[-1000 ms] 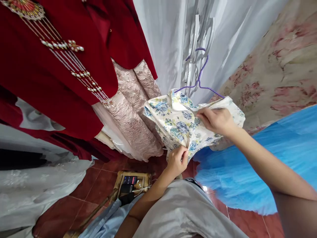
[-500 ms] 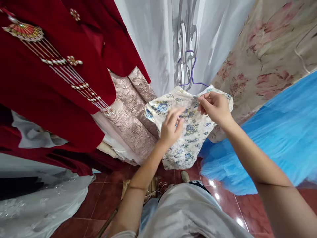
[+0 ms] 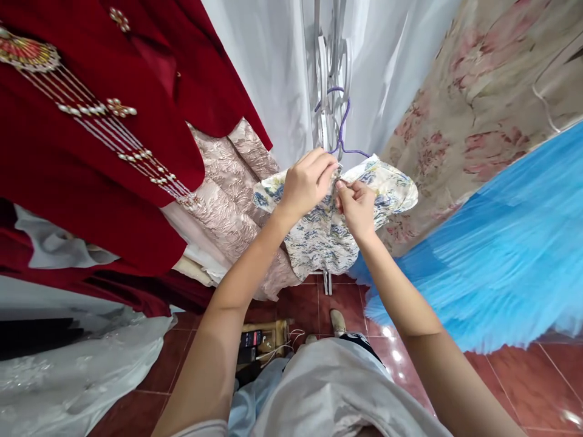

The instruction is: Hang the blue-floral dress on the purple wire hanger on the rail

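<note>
A white blouse with a blue floral print (image 3: pixel 387 185) hangs on a purple hanger (image 3: pixel 342 130) straight in front of me. My left hand (image 3: pixel 307 185) is closed on the blouse's neckline, its thumb and fingers pinching the edge near the middle. Close beside it, my right hand (image 3: pixel 356 206) pinches the opposite edge of the neckline, fingers curled. The two fingertips almost meet at the centre front. Whatever small fastening may lie between them is hidden by the fingers.
White hooks on a rack (image 3: pixel 322 79) stand behind the blouse. Red velvet garments (image 3: pixel 150 139) with beaded trim and a pink brocade garment (image 3: pixel 223 188) hang at left. A floral beige cloth (image 3: pixel 437 139) and blue tulle (image 3: pixel 483 261) are at right. A wooden stool (image 3: pixel 273 337) stands below.
My left hand has risen to the neckline and closed on it. My right hand has moved left to the centre front. The blouse's neckline is now drawn together.
</note>
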{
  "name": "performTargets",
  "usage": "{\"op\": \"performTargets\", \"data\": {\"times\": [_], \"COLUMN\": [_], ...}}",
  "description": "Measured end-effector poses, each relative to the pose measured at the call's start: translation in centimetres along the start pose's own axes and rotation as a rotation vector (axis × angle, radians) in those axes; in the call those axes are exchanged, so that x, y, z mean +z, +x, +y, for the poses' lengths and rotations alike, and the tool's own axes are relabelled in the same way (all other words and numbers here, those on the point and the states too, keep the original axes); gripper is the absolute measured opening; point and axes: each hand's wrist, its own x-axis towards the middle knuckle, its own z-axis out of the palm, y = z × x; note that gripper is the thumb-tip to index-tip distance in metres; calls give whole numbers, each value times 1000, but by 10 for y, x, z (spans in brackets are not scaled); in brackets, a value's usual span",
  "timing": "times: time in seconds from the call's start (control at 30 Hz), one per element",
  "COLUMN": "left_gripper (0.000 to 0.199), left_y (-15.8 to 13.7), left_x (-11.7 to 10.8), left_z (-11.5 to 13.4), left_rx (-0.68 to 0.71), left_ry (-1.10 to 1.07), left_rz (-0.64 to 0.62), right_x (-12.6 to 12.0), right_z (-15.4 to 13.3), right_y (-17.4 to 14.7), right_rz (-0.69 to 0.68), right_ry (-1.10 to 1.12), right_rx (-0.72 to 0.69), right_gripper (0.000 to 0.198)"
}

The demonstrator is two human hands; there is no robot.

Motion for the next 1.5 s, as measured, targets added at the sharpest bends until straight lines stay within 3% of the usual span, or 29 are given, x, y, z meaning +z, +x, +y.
{"op": "performTargets", "data": {"times": [0.2,0.3,0.4,0.5,0.67,0.8,0.93,1.0,1.2,1.27,1.37,1.5], "left_gripper": [32,36,36,35,46,57,55,52,35,29,24,25], "left_y": [-6,-2,4,-2,-51,-102,-147,-165,-187,-184,-174,-174], "left_x": [-10,-18,-36,-59,-85,-72,-30,-11,27,40,60,82], "left_z": [-12,-17,-28,-52,-114,-139,-108,-79,11,33,53,60], "left_rx": [-33,-81,-145,-178,-257,-422,-686,-781,-723,-677,-619,-765], "left_ry": [-4,-23,-29,-36,-6,-63,-330,-429,-486,-534,-613,-792], "left_rz": [59,150,256,224,155,218,438,445,46,-101,-293,-322], "right_x": [10,14,13,2,-15,-17,-26,-36,-64,-65,-63,-75], "right_z": [7,18,30,38,48,65,84,93,97,91,85,85], "right_y": [-5,-10,-22,-40,-67,-82,-92,-93,-96,-102,-114,-122], "right_rz": [-61,-84,-107,-112,-216,-262,-222,-171,-125,-262,-613,-802], "right_ry": [-10,11,11,-36,-150,-149,-98,-113,-347,-318,-166,-48], "right_rx": [34,74,155,170,218,277,276,267,238,226,292,431], "right_gripper": [40,39,38,39,38,31,32,34,32,35,40,46]}}
